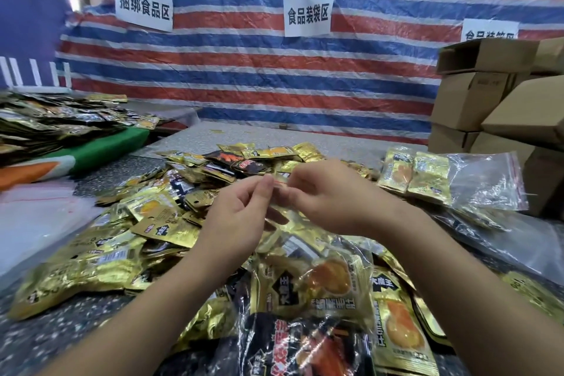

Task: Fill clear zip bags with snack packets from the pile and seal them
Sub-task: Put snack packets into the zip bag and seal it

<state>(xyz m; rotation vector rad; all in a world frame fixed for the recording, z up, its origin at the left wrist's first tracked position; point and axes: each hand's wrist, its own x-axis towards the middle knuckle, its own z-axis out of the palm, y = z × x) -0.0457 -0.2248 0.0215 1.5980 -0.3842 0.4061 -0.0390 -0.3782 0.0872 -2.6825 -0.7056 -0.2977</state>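
While both hands meet at the red zip strip (282, 185) along the top of the clear plastic zip bag filled with gold and black snack packets (317, 284), I read the sealing pass as turning on one thing: that strip runs crosswise between the hands, and the loaded body of the bag hangs from it back toward me. My left hand (241, 207) pinches the strip's left part between thumb and curled fingers; my right hand (323, 195) pinches it just to the right, fingertips nearly touching the left's. Neither hand is nearer, since both already have hold. Beyond the strip lies the loose pile of gold foil packets (183, 192); right of it, well apart, a second packed clear bag (442, 180). Whether the strip is already closed I cannot tell.
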